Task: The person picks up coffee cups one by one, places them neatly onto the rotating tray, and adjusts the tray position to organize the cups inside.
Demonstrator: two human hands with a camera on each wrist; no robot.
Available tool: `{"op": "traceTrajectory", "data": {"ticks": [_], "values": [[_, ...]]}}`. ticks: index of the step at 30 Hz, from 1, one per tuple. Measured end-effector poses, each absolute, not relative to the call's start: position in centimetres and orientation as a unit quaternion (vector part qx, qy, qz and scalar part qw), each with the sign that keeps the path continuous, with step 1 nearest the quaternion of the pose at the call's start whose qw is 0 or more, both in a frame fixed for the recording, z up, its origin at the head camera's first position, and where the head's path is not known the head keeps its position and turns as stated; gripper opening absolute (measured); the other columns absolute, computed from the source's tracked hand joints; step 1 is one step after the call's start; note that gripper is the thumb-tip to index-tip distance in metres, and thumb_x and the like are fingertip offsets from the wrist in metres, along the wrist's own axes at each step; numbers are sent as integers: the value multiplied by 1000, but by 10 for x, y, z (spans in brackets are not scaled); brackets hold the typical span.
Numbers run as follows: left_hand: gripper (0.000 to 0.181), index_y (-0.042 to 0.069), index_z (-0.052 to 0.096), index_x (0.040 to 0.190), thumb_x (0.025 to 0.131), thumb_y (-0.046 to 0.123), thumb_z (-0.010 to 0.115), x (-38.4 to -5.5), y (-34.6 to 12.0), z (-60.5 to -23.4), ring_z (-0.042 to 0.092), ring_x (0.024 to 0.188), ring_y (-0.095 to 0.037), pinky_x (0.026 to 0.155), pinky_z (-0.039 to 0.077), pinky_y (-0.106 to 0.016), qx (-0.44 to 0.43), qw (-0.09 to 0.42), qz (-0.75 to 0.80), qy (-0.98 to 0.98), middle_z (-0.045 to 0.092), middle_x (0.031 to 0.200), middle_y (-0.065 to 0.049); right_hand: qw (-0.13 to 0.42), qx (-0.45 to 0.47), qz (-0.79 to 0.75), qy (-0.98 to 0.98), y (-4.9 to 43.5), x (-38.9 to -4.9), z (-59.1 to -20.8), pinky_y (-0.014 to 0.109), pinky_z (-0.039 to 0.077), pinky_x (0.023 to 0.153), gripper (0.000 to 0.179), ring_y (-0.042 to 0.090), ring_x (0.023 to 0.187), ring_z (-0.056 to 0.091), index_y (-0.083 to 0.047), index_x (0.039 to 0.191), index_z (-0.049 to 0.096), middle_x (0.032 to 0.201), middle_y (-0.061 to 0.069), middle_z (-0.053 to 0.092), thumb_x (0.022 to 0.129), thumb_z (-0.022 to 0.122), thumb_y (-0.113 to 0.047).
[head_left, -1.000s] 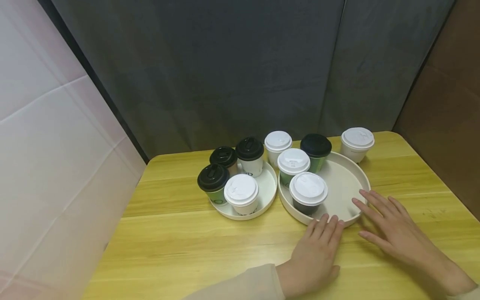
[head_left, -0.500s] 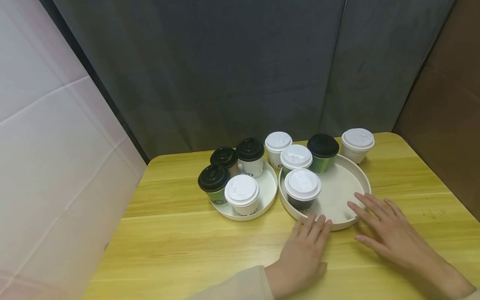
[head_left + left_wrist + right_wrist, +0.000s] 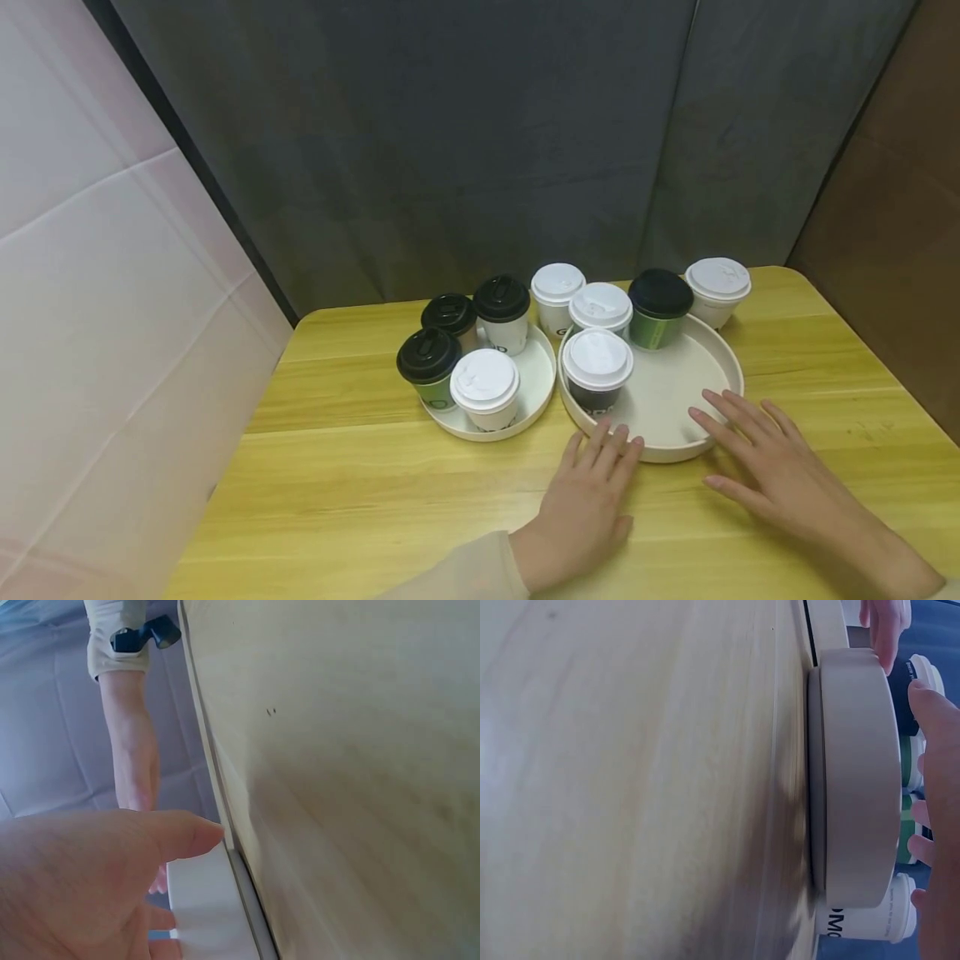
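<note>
A round cream tray (image 3: 667, 454) with a raised rim stands on the wooden table, on a narrower base seen in the right wrist view. On it are three lidded paper cups: a green cup with a black lid (image 3: 660, 308), a white-lidded cup (image 3: 600, 306) and a dark cup with a white lid (image 3: 597, 367). My left hand (image 3: 581, 504) lies with straight fingertips at the tray's front rim. My right hand (image 3: 772, 471), fingers spread, is at its right front rim; whether every finger touches is unclear. Neither hand grips anything.
Left of it, a smaller pale plate (image 3: 536, 379) bears several lidded cups, its rim near the cream tray. A white cup (image 3: 557, 292) stands behind between them, another white cup (image 3: 717, 287) at the back right. A grey curtain (image 3: 465, 150) closes the back.
The cream tray has turned clockwise: the black-lidded cup moved right, the front white-lidded cup left and back. My left hand slid left along the rim; my right hand shifted slightly left.
</note>
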State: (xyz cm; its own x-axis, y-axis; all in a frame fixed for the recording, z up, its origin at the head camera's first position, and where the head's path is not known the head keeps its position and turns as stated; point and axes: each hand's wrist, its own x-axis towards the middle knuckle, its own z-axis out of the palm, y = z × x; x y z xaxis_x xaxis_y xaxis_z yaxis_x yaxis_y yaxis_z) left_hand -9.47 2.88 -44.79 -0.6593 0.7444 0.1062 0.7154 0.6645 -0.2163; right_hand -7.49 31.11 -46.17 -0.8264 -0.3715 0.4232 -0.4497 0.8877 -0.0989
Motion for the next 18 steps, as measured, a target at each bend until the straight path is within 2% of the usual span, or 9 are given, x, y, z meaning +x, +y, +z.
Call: {"op": "traceTrajectory", "data": {"ticks": [18], "values": [[79,15,32,152,85,38,65,-115,9,-447,27,152,-31,119,34,-52,-403,93,34,-910,35,159,-9,188,231,99,-949,297,-75,-461,27,-7,126,83,14,154,17,-28,152,39,159,4,37,79,75,-46]]}}
